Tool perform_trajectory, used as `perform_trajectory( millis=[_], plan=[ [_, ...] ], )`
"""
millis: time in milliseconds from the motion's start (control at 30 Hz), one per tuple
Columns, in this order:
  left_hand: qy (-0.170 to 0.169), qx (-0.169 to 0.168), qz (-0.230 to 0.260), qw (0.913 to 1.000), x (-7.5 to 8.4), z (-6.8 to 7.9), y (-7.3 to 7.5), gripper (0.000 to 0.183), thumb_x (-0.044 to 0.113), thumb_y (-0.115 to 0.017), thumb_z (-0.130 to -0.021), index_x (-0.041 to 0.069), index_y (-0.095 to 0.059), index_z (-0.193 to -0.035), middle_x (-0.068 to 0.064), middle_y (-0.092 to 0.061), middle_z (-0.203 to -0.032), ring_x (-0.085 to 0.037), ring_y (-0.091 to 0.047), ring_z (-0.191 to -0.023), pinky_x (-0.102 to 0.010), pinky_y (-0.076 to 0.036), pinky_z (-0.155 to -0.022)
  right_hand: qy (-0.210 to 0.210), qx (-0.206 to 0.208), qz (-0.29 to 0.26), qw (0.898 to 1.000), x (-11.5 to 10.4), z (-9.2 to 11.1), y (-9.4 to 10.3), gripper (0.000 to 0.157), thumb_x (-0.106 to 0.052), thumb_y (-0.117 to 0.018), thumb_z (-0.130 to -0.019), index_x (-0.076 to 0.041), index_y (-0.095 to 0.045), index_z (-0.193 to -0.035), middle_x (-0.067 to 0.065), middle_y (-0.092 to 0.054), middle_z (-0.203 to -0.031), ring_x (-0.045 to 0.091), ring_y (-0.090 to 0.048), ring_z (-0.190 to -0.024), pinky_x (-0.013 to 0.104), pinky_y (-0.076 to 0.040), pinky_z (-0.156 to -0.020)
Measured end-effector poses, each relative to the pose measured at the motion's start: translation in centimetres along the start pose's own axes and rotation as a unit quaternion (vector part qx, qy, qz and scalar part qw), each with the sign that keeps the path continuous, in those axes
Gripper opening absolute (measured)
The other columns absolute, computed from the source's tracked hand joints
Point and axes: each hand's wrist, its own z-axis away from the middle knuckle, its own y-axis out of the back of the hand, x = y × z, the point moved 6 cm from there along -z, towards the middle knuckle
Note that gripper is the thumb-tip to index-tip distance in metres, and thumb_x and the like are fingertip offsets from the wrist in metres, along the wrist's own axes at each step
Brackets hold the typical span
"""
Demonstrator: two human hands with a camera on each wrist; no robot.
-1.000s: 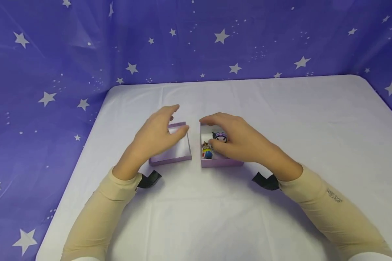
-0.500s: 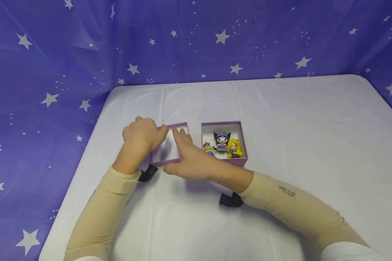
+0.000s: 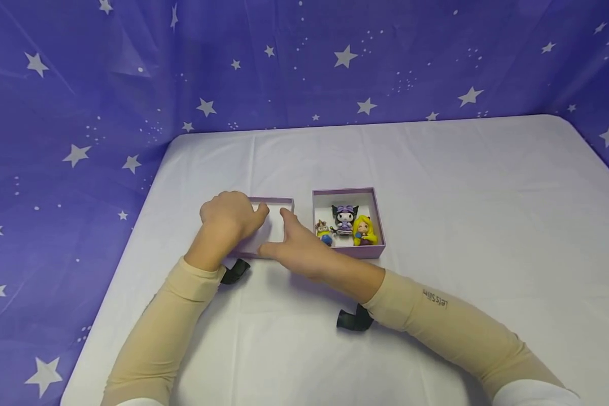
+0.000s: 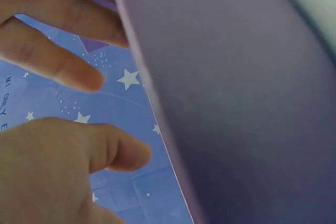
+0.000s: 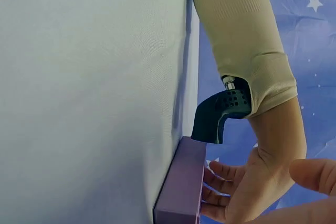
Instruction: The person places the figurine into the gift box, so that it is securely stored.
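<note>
A shallow purple lid (image 3: 276,200) lies on the white table, its white inside facing up. My left hand (image 3: 228,217) is at its left side. In the left wrist view, that hand's fingers (image 4: 79,17) reach the lid's edge (image 4: 152,95) while the thumb stays apart from it. At the lid's right side is my right hand (image 3: 301,248), thumb near the front corner and fingers stretched forward. Beside it stands a purple box (image 3: 357,252) holding a black-and-purple figurine (image 3: 345,220), a yellow-haired figurine (image 3: 365,231) and a small yellow-and-blue figurine (image 3: 323,232).
The white cloth (image 3: 462,214) covers the table around the box and lid. A blue curtain with white stars (image 3: 411,56) hangs behind and to the left. Black brackets (image 3: 355,320) stick out from both beige sleeves.
My right hand has moved left from the box to the lid, uncovering the figurines. The left hand has shifted to the lid's left side. The lid, tilted before, now sits straighter.
</note>
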Motion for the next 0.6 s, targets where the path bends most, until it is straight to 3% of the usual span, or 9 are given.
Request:
perform_trajectory(
  millis=[133, 333, 467, 600],
  plan=[
    [0.009, -0.002, -0.002, 1.0, 0.0, 0.4, 0.4, 0.068, 0.057, -0.036, -0.094, 0.0, -0.071, -0.102, -0.021, -0.067, -0.1, -0.032, -0.064, -0.082, -0.048, -0.049, -0.059, 0.013, -0.003, -0.031, 0.999, -0.1, 0.1, 0.1, 0.1, -0.02, -0.071, -0.08, -0.013, -0.008, -0.158, 0.014, -0.025, -0.158, 0.024, -0.026, -0.142, 0.044, -0.023, -0.113],
    [0.019, 0.025, 0.011, 0.9995, -0.8, 1.2, 2.4, 0.074, 0.06, -0.031, -0.095, -0.002, -0.07, -0.104, -0.023, -0.067, -0.099, -0.037, -0.064, -0.082, -0.047, -0.046, -0.055, 0.055, -0.006, -0.015, 0.998, -1.1, 0.4, 1.3, 0.094, -0.023, -0.07, -0.08, -0.017, -0.015, -0.157, 0.01, -0.029, -0.156, 0.024, -0.034, -0.138, 0.042, -0.032, -0.108],
    [0.031, 0.079, 0.046, 0.9953, -1.7, 2.2, 4.2, 0.075, 0.059, -0.029, -0.095, -0.007, -0.064, -0.103, -0.027, -0.064, -0.098, -0.042, -0.063, -0.084, -0.05, -0.046, -0.056, 0.099, -0.008, -0.031, 0.995, -2.5, 0.7, 2.7, 0.089, -0.018, -0.07, -0.084, -0.017, -0.017, -0.156, 0.009, -0.031, -0.155, 0.023, -0.038, -0.137, 0.04, -0.038, -0.105],
    [0.02, 0.148, 0.111, 0.9825, -1.8, 3.3, 5.7, 0.077, 0.06, -0.03, -0.095, -0.013, -0.054, -0.106, -0.029, -0.058, -0.099, -0.049, -0.06, -0.088, -0.056, -0.047, -0.064, 0.144, 0.02, -0.04, 0.989, -3.9, 1.3, 4.5, 0.085, -0.012, -0.069, -0.085, -0.015, -0.021, -0.155, 0.007, -0.036, -0.151, 0.019, -0.041, -0.134, 0.035, -0.041, -0.103]
  ],
)
